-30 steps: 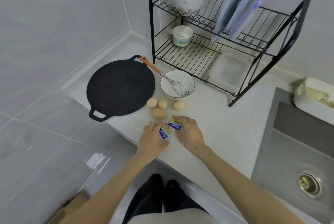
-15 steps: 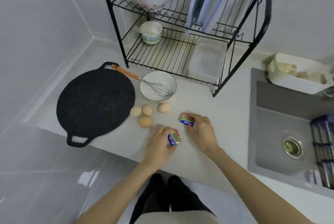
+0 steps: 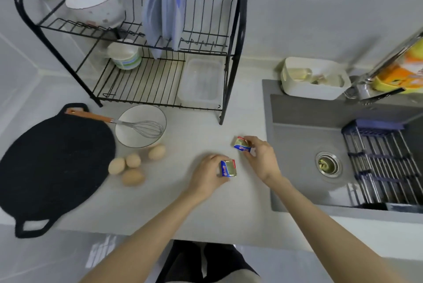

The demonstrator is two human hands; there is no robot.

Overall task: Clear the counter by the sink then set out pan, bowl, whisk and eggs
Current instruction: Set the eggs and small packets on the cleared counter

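Note:
A flat black pan [image 3: 55, 163] lies at the counter's left. Beside it stands a white bowl [image 3: 135, 136] with an orange-handled whisk [image 3: 142, 128] resting across it. Several brown eggs [image 3: 132, 166] lie in front of the bowl. My left hand [image 3: 206, 177] grips a small blue-and-gold foil packet [image 3: 227, 168] just above the counter. My right hand [image 3: 261, 157] pinches a second such packet [image 3: 242, 144], a little farther back and closer to the sink.
A black two-tier dish rack [image 3: 231, 54] stands at the back with a bowl, plates, a cup and a clear box. The grey sink [image 3: 304, 157] lies on the right with a drain rack [image 3: 384, 163] inside. A white caddy [image 3: 313, 79] sits behind the sink.
Both hands, each holding its packet, have moved right along the counter, away from the eggs and apart from each other. The view has swung right toward the sink.

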